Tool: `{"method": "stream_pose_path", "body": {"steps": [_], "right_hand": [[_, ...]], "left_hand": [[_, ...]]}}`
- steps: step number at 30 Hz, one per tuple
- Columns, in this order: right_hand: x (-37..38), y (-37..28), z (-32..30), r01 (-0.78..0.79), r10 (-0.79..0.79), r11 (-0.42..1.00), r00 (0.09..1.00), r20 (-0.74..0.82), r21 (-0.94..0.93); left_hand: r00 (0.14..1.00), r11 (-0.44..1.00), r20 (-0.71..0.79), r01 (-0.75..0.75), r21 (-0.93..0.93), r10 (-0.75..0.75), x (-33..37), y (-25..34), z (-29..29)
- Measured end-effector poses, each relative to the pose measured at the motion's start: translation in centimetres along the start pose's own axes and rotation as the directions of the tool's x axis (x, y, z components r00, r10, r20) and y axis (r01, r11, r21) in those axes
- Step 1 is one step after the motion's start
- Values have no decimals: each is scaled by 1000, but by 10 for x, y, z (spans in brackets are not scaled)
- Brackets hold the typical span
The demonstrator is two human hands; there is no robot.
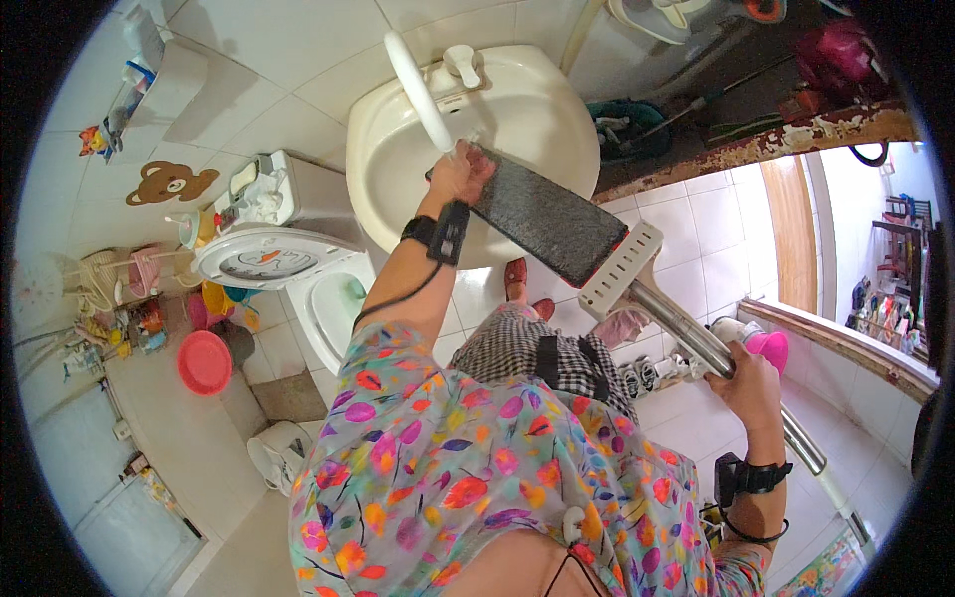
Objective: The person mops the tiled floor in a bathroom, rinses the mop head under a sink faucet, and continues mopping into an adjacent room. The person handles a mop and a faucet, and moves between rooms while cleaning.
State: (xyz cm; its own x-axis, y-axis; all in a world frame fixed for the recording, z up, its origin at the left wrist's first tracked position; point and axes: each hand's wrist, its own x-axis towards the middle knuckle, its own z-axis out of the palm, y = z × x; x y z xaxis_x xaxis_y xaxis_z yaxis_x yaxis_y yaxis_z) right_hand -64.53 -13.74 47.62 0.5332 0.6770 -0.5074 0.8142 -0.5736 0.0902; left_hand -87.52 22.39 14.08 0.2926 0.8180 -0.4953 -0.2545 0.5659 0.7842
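A flat mop point(547, 214) with a dark grey, wet-looking pad is held slanting across the front right of the white washbasin point(360, 204). My left hand point(463, 172) grips the far end of the pad beneath the white curved faucet point(418, 90); its fingers are slightly blurred. My right hand point(748, 386) is closed around the metal mop handle point(686, 328), to the right of my body. Between pad and handle sits a slotted cream head point(619, 271). Black bands with small boxes are strapped on both my wrists.
An open toilet point(333, 308) with raised lid stands left of the basin. A red basin point(205, 362) hangs on the left. At right are a worn wooden ledge point(736, 154), a low tiled wall point(846, 343) and a pink bucket point(768, 348). Shoes point(652, 376) sit on the floor.
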Motion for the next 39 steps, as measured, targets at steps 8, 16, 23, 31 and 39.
{"method": "stream_pose_path", "body": {"steps": [8,16,23,31,39], "right_hand": [[18,11,-8,7,-7,1000,999,42,3],[34,28,-12,55,-57,998,995,79,27],[58,57,-7,38,-34,999,989,143,-26],[90,60,-25,131,-128,991,987,102,-23],[118,72,-31,163,-162,987,984,77,-9]], "left_hand": [[924,449,361,-378,810,127,-71,43,22],[655,354,515,-744,567,552,-89,83,74],[830,883,536,-357,304,151,-117,125,106],[147,652,727,-584,-484,671,-187,239,174],[-165,452,669,-619,-643,725,-197,260,181]]}}
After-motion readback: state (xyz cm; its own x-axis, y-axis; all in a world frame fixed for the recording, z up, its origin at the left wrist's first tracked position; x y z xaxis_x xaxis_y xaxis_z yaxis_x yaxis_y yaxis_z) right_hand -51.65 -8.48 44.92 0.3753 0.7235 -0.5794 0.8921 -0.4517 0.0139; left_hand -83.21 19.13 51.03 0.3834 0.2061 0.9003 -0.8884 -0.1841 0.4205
